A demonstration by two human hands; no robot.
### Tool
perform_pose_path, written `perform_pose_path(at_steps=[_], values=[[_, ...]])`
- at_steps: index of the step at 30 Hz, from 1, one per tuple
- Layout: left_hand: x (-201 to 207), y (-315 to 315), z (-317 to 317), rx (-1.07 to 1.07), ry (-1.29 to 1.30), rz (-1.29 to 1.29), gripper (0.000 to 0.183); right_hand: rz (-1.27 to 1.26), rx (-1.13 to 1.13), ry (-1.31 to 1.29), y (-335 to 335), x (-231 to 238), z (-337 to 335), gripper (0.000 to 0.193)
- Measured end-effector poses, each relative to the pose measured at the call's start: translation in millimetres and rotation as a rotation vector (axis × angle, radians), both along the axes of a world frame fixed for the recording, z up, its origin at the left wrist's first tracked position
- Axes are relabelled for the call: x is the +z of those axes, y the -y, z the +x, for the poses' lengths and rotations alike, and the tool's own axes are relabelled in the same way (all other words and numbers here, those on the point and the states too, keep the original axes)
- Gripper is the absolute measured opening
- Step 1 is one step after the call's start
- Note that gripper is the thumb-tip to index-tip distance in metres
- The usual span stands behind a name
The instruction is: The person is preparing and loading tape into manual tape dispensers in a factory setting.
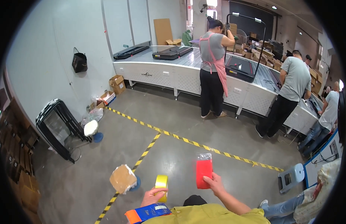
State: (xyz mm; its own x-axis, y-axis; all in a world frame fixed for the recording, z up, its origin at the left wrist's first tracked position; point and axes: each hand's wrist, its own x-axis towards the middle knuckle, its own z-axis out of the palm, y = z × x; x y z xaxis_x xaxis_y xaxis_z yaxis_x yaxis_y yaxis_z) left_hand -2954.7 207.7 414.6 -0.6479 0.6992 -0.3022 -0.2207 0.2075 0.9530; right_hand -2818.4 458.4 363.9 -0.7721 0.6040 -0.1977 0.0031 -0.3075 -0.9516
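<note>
My left hand [152, 196] is closed on a roll of yellow tape [162, 181], held upright in front of my body. A flat blue and orange piece [152, 212], perhaps a package, lies across my left forearm; how it is held there I cannot tell. In my right hand [214, 183] is a flat red packet [204, 170] with a clear strip along its top, thumb pressed on its face. The two hands are apart, both above the grey floor.
Black-and-yellow tape lines [184, 139] cross the floor. Stools stand at the left [91, 128], near left [123, 179] and right [290, 178]. Black frames [61, 127] lean by the wall. People work along a long conveyor [158, 72] carrying black flat machines [172, 52]. Another person [292, 207] is close at right.
</note>
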Motion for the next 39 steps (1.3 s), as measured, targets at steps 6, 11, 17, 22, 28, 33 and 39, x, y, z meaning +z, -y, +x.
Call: perform_pose_path(at_steps=[6,11,17,22,28,33,39], values=[[-28.3,-105.0,-204.9,-0.056,0.095,0.1,0.02,0.061,-0.145,0.097,-107.0,-35.7,-155.7,0.028],[-8.1,-169.8,-362.2,-0.057,-0.205,0.144,0.021,0.202,-0.07,0.118,-178.9,-7.9,-341.2,0.028],[-14.5,-239.0,-530.6,0.127,-0.068,0.039,0.018,0.736,0.283,0.209,-250.6,4.8,-573.3,0.035],[-8.3,-319.8,-702.3,-0.013,-0.086,0.127,0.018,0.779,0.304,0.238,-312.6,-1.6,-722.1,0.036],[-2.6,-439.3,-864.2,-0.194,-0.077,0.05,0.02,0.747,0.096,0.414,-413.0,8.5,-821.8,0.036],[-7.5,-543.5,-982.5,-0.295,0.014,-0.021,0.024,0.589,-0.206,0.476,-520.3,-24.0,-884.3,0.033],[10.2,-664.9,-1114.4,-0.298,-0.072,-0.009,0.031,0.702,-0.345,0.373,-662.7,-5.3,-1018.6,0.031]])
